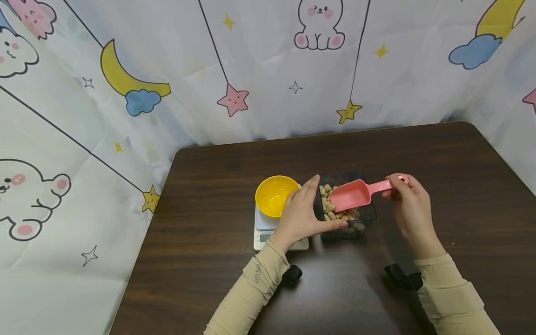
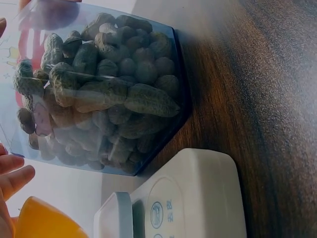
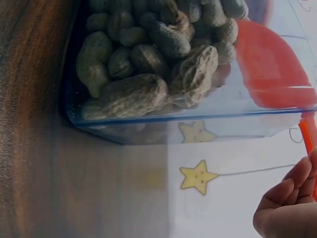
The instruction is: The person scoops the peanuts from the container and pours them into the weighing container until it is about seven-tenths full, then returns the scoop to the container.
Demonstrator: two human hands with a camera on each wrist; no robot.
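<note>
Pink scoop (image 1: 351,195) seemingly against peanuts (image 3: 148,59)

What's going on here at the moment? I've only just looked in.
A person is scooping at peanuts in a clear container. The right hand holds a pink scoop by its handle, its front edge at the nuts; none show in its visible hollow. The left hand is spread at the container's left side, thumb along the near rim. Just left, a yellow bowl sits on a white scale, with no nuts in the part that shows.
</note>
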